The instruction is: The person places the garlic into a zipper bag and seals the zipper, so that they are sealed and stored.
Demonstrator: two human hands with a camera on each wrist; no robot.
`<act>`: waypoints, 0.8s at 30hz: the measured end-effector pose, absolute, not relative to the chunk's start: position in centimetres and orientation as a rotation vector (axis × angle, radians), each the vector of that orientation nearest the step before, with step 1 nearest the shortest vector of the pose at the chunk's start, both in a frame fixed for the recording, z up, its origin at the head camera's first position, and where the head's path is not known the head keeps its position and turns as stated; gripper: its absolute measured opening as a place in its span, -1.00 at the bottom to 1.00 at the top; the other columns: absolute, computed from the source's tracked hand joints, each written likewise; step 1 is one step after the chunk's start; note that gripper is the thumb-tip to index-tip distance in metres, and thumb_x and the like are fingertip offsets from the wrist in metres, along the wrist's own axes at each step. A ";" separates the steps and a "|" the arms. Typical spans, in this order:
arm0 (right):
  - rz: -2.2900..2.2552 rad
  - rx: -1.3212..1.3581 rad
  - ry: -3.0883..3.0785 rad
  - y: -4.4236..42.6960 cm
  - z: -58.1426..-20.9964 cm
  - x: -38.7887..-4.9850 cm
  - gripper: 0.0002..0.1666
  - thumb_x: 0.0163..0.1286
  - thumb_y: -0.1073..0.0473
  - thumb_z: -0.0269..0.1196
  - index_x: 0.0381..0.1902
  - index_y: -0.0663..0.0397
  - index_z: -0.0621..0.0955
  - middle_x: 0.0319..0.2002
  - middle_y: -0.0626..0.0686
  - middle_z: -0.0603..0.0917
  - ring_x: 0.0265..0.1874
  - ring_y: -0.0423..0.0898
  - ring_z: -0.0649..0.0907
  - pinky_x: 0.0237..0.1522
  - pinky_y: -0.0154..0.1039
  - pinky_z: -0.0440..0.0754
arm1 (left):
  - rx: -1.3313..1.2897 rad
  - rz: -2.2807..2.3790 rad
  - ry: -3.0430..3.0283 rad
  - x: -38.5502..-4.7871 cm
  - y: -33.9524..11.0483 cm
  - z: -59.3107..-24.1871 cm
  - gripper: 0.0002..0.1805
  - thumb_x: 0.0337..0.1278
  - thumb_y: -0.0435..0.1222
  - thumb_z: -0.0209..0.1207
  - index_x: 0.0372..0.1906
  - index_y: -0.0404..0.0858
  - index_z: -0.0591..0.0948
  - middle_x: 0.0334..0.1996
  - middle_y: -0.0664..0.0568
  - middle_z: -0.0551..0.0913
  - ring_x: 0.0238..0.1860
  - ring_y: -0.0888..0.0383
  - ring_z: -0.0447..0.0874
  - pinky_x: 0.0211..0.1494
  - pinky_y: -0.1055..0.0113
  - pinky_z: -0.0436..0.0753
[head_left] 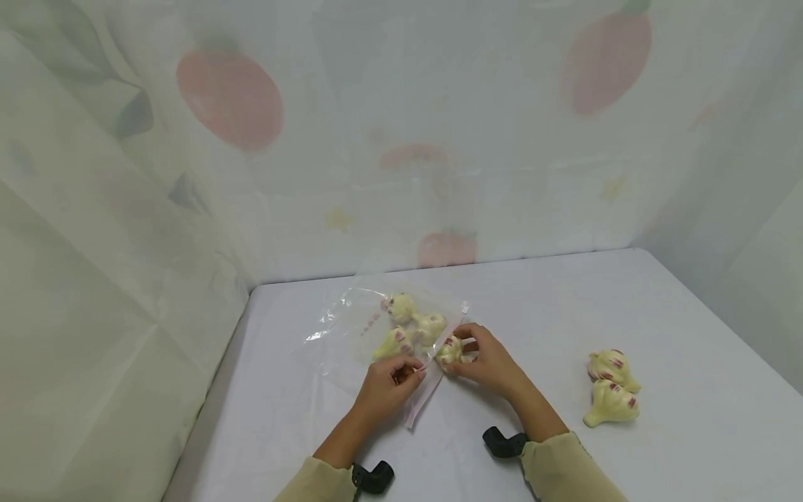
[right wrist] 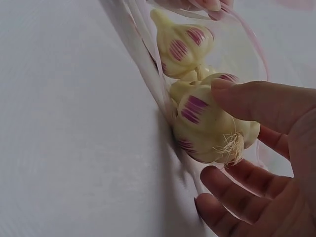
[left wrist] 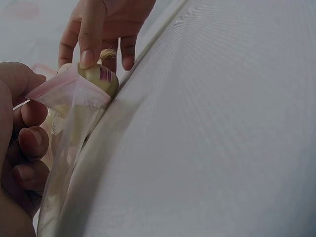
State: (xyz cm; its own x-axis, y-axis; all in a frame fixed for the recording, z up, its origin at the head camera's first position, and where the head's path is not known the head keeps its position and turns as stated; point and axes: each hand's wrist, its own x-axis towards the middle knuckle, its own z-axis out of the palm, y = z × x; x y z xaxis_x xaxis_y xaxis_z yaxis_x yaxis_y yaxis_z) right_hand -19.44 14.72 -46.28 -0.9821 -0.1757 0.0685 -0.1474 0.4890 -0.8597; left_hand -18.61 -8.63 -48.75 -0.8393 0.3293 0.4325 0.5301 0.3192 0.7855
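The left hand (head_left: 387, 388) pinches the pink-edged mouth of a clear zip bag (head_left: 341, 341), lifting that edge off the table. At the bag's mouth the right hand (head_left: 492, 362) grips a garlic bulb (head_left: 449, 353) with purple marks; in the right wrist view the thumb lies on top of this bulb (right wrist: 207, 123) and its roots face the palm. Several pale bulbs (head_left: 429, 328) lie inside the bag, one of them (right wrist: 180, 47) just beyond the held one. In the left wrist view the held bulb (left wrist: 101, 79) is partly behind the pink strip (left wrist: 59, 86).
Two more garlic bulbs (head_left: 611, 403) lie touching each other on the right side of the white table (head_left: 539, 307). A light curtain with fruit prints (head_left: 232, 97) hangs behind the table and along its left side.
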 end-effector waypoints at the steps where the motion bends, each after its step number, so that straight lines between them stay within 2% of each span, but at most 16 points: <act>1: -1.549 -0.281 2.699 14.7 -46.3 -19.5 -0.27 0.00 0.10 0.57 0.12 -0.01 0.48 0.05 0.04 0.58 -0.02 0.01 0.63 -0.12 -0.16 0.62 | -0.794 -1.536 -2.382 -18.6 -8.6 -48.8 -0.93 0.11 -0.38 0.34 -0.32 -0.16 0.72 -0.59 0.16 0.58 -0.57 0.39 0.43 -0.52 0.46 0.50; 5: -1.510 -0.229 2.755 14.8 -46.5 -19.6 -0.38 -0.03 0.05 0.58 -0.07 0.01 0.50 -0.19 0.03 0.58 -0.20 -0.07 0.58 -0.16 -0.17 0.55 | -0.808 -1.534 -2.363 -18.6 -8.6 -48.9 -0.93 0.10 -0.39 0.34 -0.32 -0.17 0.72 -0.58 0.14 0.60 -0.56 0.38 0.43 -0.52 0.45 0.51; 9: -1.429 -0.208 2.792 14.8 -46.7 -19.6 -0.62 0.10 0.03 0.50 -0.25 -0.06 0.54 -0.33 -0.06 0.58 -0.30 -0.14 0.53 -0.22 -0.21 0.50 | -0.811 -1.528 -2.374 -18.7 -8.7 -48.8 -0.93 0.11 -0.38 0.33 -0.32 -0.15 0.72 -0.58 0.16 0.59 -0.56 0.39 0.43 -0.51 0.46 0.51; 12: -1.388 -0.253 2.805 14.8 -46.7 -19.5 -0.81 0.20 0.07 0.42 -0.32 -0.10 0.59 -0.37 -0.11 0.62 -0.32 -0.18 0.56 -0.23 -0.22 0.52 | -0.815 -1.520 -2.382 -18.6 -8.7 -48.7 -0.93 0.12 -0.39 0.33 -0.31 -0.16 0.71 -0.58 0.17 0.58 -0.57 0.40 0.43 -0.51 0.46 0.52; 17: -1.380 -0.334 2.780 14.6 -46.6 -19.4 -0.94 0.28 0.15 0.34 -0.27 -0.11 0.67 -0.31 -0.13 0.69 -0.27 -0.19 0.62 -0.16 -0.19 0.58 | -0.800 -1.529 -2.396 -18.6 -8.6 -48.8 -0.93 0.12 -0.38 0.32 -0.31 -0.16 0.71 -0.59 0.19 0.57 -0.57 0.40 0.43 -0.52 0.44 0.52; 24: -1.406 -0.489 2.706 14.3 -46.7 -19.1 -0.75 0.33 0.18 0.28 -0.03 -0.06 0.67 -0.08 -0.04 0.71 -0.15 -0.09 0.66 -0.10 -0.14 0.60 | -0.790 -1.553 -2.385 -18.5 -8.5 -48.8 -0.91 0.12 -0.38 0.34 -0.30 -0.14 0.71 -0.59 0.16 0.58 -0.58 0.40 0.42 -0.54 0.47 0.50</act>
State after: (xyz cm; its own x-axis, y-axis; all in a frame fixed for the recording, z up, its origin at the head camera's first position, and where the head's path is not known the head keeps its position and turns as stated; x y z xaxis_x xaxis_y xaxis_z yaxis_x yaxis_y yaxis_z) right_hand -19.10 14.34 -46.69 -0.9486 -0.3012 0.0974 -0.2529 0.5360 -0.8054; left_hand -18.46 -8.50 -48.76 -0.8406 0.3296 0.4299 0.5265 0.3104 0.7915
